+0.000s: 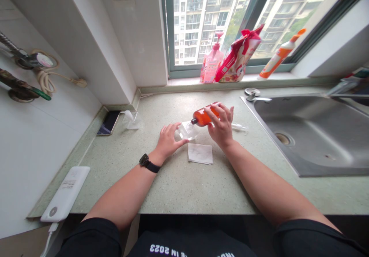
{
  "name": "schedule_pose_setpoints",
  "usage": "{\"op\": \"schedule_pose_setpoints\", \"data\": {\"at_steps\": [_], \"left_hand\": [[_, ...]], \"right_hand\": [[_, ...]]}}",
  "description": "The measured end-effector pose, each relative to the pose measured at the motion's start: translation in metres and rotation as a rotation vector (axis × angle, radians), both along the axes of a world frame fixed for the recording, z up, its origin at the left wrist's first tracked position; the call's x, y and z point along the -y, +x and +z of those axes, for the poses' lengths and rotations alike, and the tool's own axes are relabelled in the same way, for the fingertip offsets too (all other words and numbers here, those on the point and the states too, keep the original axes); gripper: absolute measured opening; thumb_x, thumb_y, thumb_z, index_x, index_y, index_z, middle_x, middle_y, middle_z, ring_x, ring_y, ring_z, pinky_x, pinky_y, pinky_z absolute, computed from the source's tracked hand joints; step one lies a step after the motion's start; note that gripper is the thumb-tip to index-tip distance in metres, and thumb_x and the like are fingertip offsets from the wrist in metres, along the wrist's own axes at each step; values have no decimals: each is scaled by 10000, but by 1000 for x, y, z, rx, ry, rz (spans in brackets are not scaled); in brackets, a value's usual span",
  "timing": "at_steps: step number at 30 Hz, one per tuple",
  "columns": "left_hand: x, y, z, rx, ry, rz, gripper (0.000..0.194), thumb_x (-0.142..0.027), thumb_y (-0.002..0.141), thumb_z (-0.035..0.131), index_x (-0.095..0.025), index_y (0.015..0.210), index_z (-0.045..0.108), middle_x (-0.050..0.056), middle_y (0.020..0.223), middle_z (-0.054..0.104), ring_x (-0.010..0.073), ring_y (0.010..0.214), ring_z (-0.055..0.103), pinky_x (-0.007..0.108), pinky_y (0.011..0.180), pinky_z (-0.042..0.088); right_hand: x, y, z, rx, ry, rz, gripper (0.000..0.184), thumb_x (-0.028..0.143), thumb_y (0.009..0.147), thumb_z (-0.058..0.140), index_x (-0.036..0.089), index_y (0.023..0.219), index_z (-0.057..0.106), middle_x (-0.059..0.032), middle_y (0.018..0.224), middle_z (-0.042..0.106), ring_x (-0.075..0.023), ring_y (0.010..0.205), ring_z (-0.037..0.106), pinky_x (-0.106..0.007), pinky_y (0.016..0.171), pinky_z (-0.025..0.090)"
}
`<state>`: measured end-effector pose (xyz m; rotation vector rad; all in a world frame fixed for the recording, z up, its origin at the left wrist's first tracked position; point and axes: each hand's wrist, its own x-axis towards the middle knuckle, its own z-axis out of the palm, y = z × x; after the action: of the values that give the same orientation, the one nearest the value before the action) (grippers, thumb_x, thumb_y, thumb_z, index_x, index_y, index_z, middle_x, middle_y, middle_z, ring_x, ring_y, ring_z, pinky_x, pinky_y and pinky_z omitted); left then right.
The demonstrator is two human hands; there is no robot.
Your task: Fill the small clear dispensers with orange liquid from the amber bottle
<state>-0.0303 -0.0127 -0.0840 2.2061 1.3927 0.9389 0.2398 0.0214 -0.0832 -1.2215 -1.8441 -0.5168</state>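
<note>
My right hand (222,126) is closed around an orange bottle (204,117), tipped so its neck points left and down into a small clear container (186,131). My left hand (169,139), with a black watch on the wrist, grips that clear container on the countertop (173,180). A folded white tissue (200,153) lies just in front of both hands. A clear pump piece (239,127) rests on the counter behind my right hand.
A steel sink (314,134) fills the right side. On the windowsill stand a pink pump bottle (211,61), a red refill pouch (239,55) and an orange bottle (279,57). A phone (108,122), a clear pump dispenser (131,119) and a white power bank (66,193) lie left.
</note>
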Motion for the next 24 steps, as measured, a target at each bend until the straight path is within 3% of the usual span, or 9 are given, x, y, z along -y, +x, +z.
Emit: {"op": "schedule_pose_setpoints", "data": {"at_steps": [24], "left_hand": [[-1, -1, -2, 2, 10, -11, 739, -613, 855, 867, -298, 1448, 558, 80, 1287, 710, 343, 1246, 680, 637, 1165, 461]], "right_hand": [[1, 1, 1, 24, -19, -17, 907, 27, 899, 596, 493, 1650, 393, -48, 1523, 590, -365, 1541, 464, -771, 1321, 213]]}}
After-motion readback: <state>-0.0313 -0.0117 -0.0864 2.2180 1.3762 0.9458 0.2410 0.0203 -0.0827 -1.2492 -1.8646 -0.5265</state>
